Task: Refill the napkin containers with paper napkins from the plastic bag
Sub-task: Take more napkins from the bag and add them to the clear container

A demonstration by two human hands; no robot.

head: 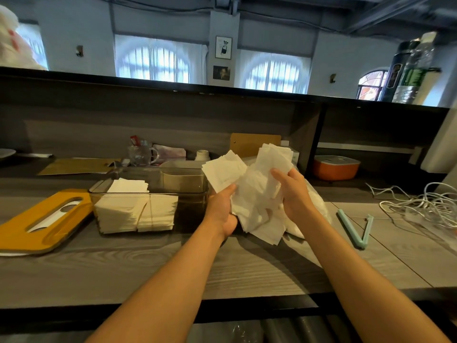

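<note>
On counter, clear container (193,194) part-filled with napkins (134,214), hands (257,201) holding more

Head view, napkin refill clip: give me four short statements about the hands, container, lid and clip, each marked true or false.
1. Both hands, left hand and right hand, hold a loose bundle of napkins. True.
2. The clear container holds no napkins. False: stacks fill its left part.
3. The yellow lid lies on the counter left of the container. True.
4. The green clip is clamped on the plastic bag. False: it lies open on the counter.
</note>
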